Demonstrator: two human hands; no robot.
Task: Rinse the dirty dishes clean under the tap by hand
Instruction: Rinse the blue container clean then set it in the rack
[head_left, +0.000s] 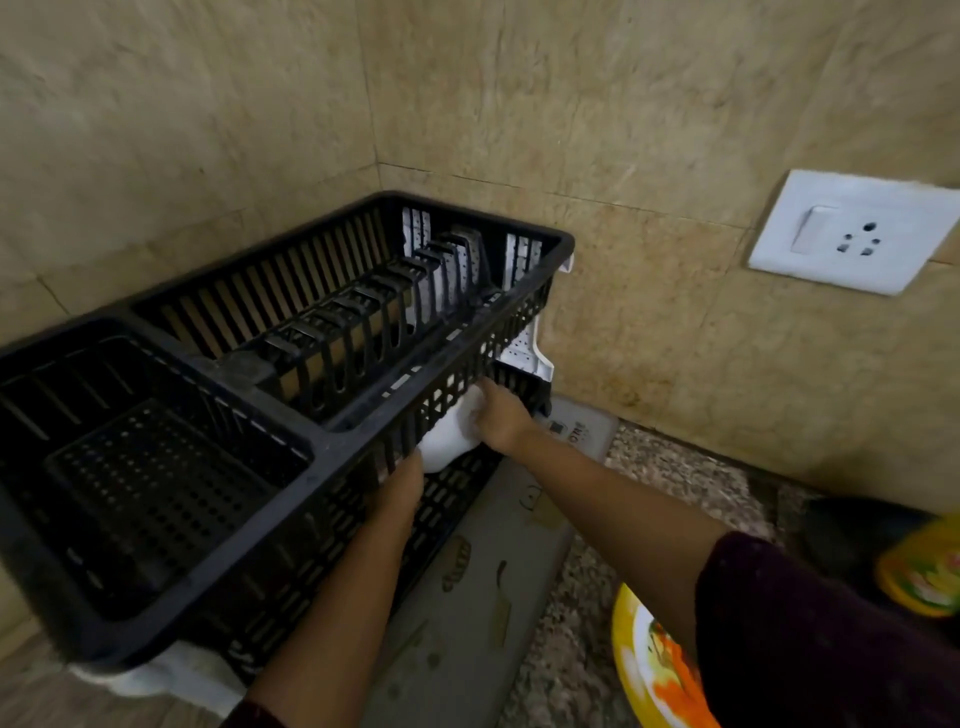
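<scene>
A big black plastic dish rack (322, 431) stands in the corner of the counter, and its upper slots hold nothing. A white dish (444, 441) shows just below the rack's front wall, partly hidden by the slats. My right hand (501, 415) grips the dish's right side. My left hand (402, 488) reaches up against the front wall just left of the dish, with its fingertips hidden by the rack and the dish. A yellow plate with an orange pattern (649, 660) lies at the bottom right under my right sleeve. No tap or sink is in view.
A white perforated drip tray (530, 353) sticks out at the rack's far right end. A grey printed mat (467, 597) covers the speckled counter (675, 483). A wall socket (852, 234) sits on the right wall. A yellow-green container (924, 571) is at the right edge.
</scene>
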